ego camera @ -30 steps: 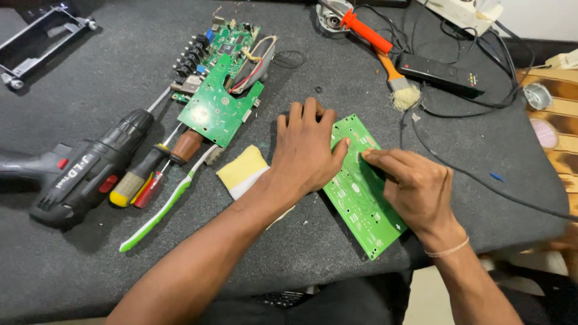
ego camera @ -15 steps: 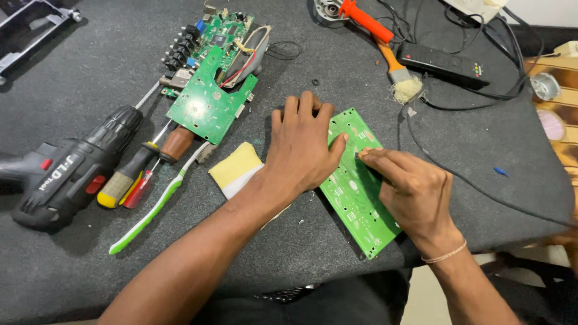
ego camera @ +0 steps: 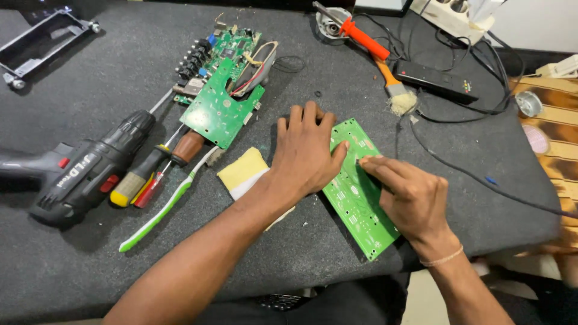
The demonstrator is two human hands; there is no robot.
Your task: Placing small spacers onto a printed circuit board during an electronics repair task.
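Observation:
A green circuit board (ego camera: 359, 198) lies flat on the dark grey mat near the table's front edge. My left hand (ego camera: 306, 150) presses down on its left edge, palm flat and fingers spread. My right hand (ego camera: 410, 195) rests on the board's middle with its fingertips pinched together against the surface. I cannot tell whether something small sits between those fingertips. A yellow and white sponge (ego camera: 244, 173) lies just left of my left wrist.
Two more green circuit boards (ego camera: 221, 107) are stacked at the back left. A black cordless drill (ego camera: 81, 168), screwdrivers (ego camera: 153, 171) and a green toothbrush (ego camera: 162, 207) lie left. A paint brush (ego camera: 394, 90), an orange-handled tool (ego camera: 361, 36), a black box (ego camera: 436, 80) and cables lie at the back right.
Both hands have stayed on the board in nearly the same pose. The view has shifted slightly, with the right fingertips nudging a little along the board.

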